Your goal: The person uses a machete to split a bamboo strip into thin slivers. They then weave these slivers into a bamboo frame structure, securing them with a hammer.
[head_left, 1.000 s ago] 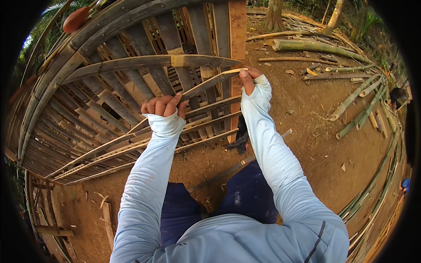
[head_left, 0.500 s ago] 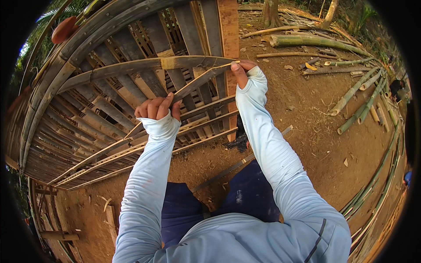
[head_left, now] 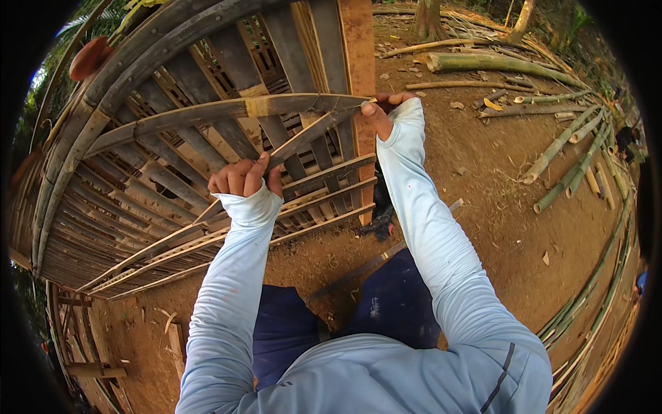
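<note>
A long dark bamboo strip (head_left: 308, 134) runs slantwise over a slatted bamboo frame (head_left: 165, 69). My left hand (head_left: 241, 177) is closed round the strip near the middle of the frame. Farther right, my right hand (head_left: 383, 112) pinches the strip's end, thumb on top, beside an upright wooden post (head_left: 359, 62). That end meets the tip of a curved bamboo strip (head_left: 200, 118), which arches across the slats and has a pale node. Below my hands, several thin horizontal bamboo strips (head_left: 324, 194) cross the frame.
Cut green bamboo poles (head_left: 503, 67) lie on the brown dirt ground (head_left: 483, 172) at the right. Long thin bamboo lengths (head_left: 586, 276) stack along the right rim. A flat strip (head_left: 386, 255) lies by my legs. Wooden pieces (head_left: 96, 370) stand at lower left.
The strip's right end and my right hand have shifted slightly right and down. My left hand has edged left and a little down; both keep their grip.
</note>
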